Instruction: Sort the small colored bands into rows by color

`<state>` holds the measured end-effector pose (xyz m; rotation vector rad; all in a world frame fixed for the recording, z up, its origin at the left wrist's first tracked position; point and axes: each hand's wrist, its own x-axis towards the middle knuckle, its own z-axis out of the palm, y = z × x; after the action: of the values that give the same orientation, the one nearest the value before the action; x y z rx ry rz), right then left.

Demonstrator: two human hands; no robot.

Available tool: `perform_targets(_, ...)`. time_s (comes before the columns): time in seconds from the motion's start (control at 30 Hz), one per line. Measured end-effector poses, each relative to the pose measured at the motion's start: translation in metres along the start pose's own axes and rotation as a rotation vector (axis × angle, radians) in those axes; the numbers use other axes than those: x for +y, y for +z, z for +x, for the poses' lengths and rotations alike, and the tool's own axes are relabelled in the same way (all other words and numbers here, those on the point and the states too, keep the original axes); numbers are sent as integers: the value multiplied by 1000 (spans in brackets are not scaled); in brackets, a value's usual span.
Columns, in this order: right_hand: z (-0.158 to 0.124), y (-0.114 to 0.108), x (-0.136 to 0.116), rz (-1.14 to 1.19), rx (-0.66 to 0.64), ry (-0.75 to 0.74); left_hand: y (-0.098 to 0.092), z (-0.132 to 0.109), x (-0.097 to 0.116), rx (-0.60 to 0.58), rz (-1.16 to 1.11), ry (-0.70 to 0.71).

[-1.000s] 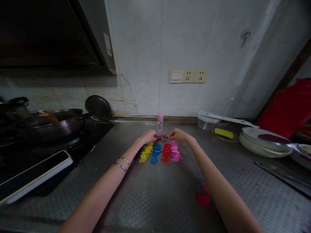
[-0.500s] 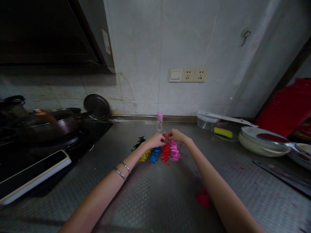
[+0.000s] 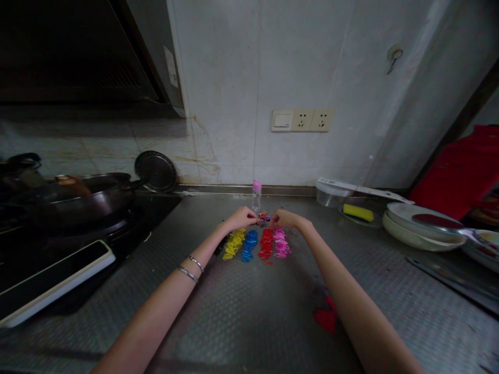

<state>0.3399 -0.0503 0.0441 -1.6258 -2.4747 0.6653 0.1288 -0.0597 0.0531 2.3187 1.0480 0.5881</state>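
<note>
Small rubber bands lie sorted by colour in rows on the metal counter: yellow (image 3: 234, 244), blue (image 3: 249, 246), red (image 3: 266, 244) and pink (image 3: 281, 243). My left forearm and hand partly hide the black bands (image 3: 221, 245). Just beyond the rows sits a small mixed-colour pile of bands (image 3: 264, 216). My left hand (image 3: 241, 218) is at the left of this pile, thumb and fingertips pinched together. My right hand (image 3: 284, 218) is over the far end of the red and pink rows, fingers bent down and closed. What either pinch holds is too small to see.
A clear bottle with a pink cap (image 3: 256, 196) stands behind the mixed pile. To the left are a pan (image 3: 97, 200) on the stove and a white-edged device (image 3: 58, 280). Bowls (image 3: 417, 234), a yellow sponge (image 3: 357, 213) and a plastic tub (image 3: 331, 195) stand at right.
My left hand has moved left from above the red row to the pile's left side, uncovering the mixed pile and covering more black bands. My right hand has shifted slightly.
</note>
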Motion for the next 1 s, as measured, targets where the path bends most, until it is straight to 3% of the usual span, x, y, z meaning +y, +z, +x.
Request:
perform_targets(0.23,-6,-6,2,-32,-6,67,-28,-3,-15,137,-5,-29)
perform_targets(0.43,-5,-5,-1,-33,95,26,-47,-6,-39,256,-50,-128)
perform_targets(0.6,-1,4,-14,-59,182,-82,-49,-7,-53,302,-83,-163)
perform_targets(0.77,4,13,-20,-45,216,-161,-46,-7,-52,298,-99,-180)
perform_targets(1.0,4,14,-20,-39,246,-146,-44,-8,-50,289,-90,-182)
